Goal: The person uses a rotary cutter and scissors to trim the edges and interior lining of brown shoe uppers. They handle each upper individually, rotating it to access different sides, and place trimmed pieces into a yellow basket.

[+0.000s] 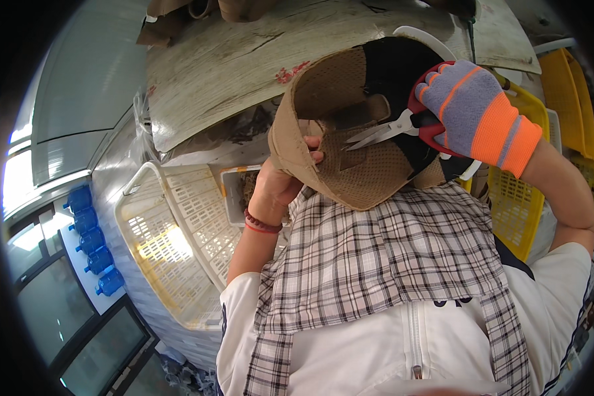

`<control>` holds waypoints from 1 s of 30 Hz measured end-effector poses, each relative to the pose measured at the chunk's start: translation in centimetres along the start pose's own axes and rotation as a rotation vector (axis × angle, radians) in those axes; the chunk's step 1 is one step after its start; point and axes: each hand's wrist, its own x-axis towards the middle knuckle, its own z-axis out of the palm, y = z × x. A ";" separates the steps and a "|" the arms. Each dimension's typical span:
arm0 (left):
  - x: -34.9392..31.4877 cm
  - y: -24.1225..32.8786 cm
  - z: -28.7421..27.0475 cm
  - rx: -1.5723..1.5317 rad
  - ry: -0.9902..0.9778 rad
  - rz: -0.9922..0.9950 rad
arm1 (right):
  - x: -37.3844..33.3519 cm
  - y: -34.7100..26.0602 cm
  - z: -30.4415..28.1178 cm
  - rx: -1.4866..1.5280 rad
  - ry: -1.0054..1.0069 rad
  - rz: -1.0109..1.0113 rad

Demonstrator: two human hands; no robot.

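— Holding what, near the frame's middle?

— One tan shoe upper (350, 132), pinched at its left edge by the bare left hand (277, 188), thumb on the inside.

— And the right hand (475, 112)?

— Gloved, closed through the red handles of one pair of scissors (393, 129). The blades lie almost level, long axis pointing left into the upper's hollow, tips slightly parted.

— Farther off?

— One white crate (171, 244) at lower left, yellow crates (508, 204) at right, five blue bottles (92, 241) at far left.
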 end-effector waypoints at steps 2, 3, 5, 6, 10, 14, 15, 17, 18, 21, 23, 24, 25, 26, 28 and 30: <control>-0.1 0.1 0.1 0.002 -0.005 -0.008 | 0.2 -0.1 0.3 -0.057 -0.017 0.018; -0.1 0.1 0.1 0.003 -0.004 -0.011 | 0.2 -0.2 0.3 -0.087 -0.027 0.028; 0.0 0.2 0.1 0.004 -0.002 -0.018 | 0.3 -0.3 -0.1 -0.067 -0.029 0.025; 0.0 0.2 0.2 0.006 -0.002 -0.016 | 0.2 -0.3 -0.3 -0.056 -0.030 0.024; 0.2 0.2 0.2 0.009 0.000 -0.015 | 0.1 0.0 0.2 -0.060 -0.006 -0.013; 0.2 -0.2 0.0 -0.080 0.023 0.011 | 0.3 0.2 0.6 -0.042 -0.055 0.046; 0.0 -0.2 0.1 -0.090 0.007 0.009 | 0.5 0.3 0.9 -0.028 -0.043 0.064; 0.4 0.4 0.6 -0.106 -0.076 -0.023 | 0.1 0.6 0.6 -0.018 0.073 0.140; 0.3 0.4 0.7 -0.059 -0.059 -0.026 | 0.0 1.0 0.9 -0.005 0.142 0.161; 0.4 0.4 1.1 0.071 -0.037 0.076 | 0.1 1.2 1.6 -0.022 0.081 0.116; 0.8 -0.1 1.7 0.139 -0.059 0.294 | 0.1 1.1 1.9 -0.013 0.123 0.103; 0.9 -0.1 1.4 0.108 -0.068 0.323 | 0.2 1.3 2.3 0.009 0.182 0.088; 1.1 -0.1 0.7 0.076 -0.079 0.351 | 0.3 1.4 2.6 0.030 0.241 0.074; 1.5 -0.2 0.0 0.045 -0.090 0.379 | 0.4 1.3 2.7 0.028 0.252 0.074; 2.9 -0.5 -1.3 0.024 -0.265 0.440 | 0.8 0.7 2.1 0.009 0.259 0.081; 4.0 -0.6 -1.6 -0.065 -0.285 0.434 | 0.9 0.8 2.0 -0.005 0.306 0.069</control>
